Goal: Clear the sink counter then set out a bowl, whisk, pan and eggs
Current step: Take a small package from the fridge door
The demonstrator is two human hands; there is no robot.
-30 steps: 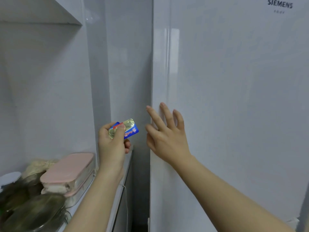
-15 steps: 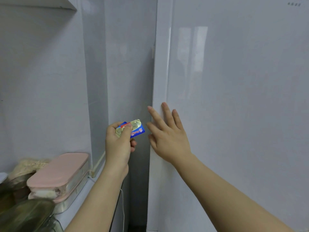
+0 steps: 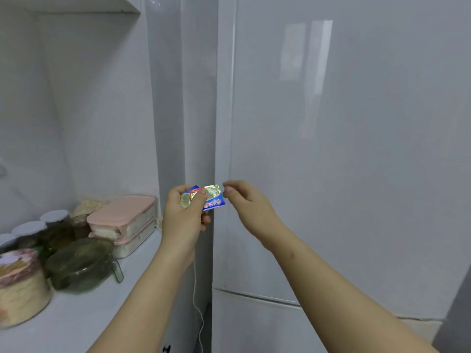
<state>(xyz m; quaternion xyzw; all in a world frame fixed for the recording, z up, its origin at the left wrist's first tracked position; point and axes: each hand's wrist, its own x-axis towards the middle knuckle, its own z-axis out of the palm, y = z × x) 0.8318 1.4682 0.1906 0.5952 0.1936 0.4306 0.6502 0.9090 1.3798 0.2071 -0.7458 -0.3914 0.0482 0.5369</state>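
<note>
My left hand (image 3: 184, 217) grips a small blue, red and gold food packet (image 3: 210, 197) at chest height, just left of the white fridge door (image 3: 331, 149). My right hand (image 3: 251, 205) hovers beside the packet at the door's left edge, fingers loosely curled, fingertips close to the packet's right end, holding nothing. The fridge door is closed. No bowl, whisk, pan or eggs are in view.
A white counter (image 3: 84, 314) at lower left carries two stacked pink-lidded boxes (image 3: 125, 220), a green glass lidded container (image 3: 81, 263), several jars (image 3: 54, 222) and a tub of noodles (image 3: 20, 286). A thin white cord (image 3: 197, 301) hangs in the gap beside the fridge.
My right hand has come off the fridge door, where it lay flat, and curled toward the packet. The view has dropped, showing more counter. My left hand keeps the packet.
</note>
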